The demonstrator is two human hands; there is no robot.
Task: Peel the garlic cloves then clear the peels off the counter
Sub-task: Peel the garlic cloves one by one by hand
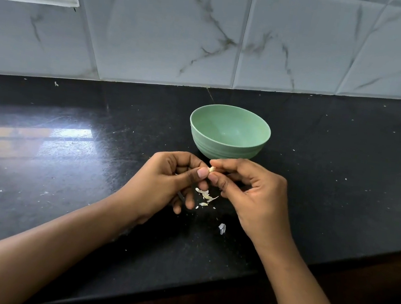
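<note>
One green bowl stood upright on a black, speckled counter, near its middle, and its inside showed only bare green surface. Just in front of the bowl, two hands met above the counter. The left hand and the right hand together pinched one small pale garlic clove between thumbs and forefingers, with the other fingers loosely curled. The fingers hid most of the clove. Under the hands lay a small cluster of about five pale peels, and one greyish scrap lay apart, nearer the counter's front edge. A wall of white marbled tiles rose behind the counter.
</note>
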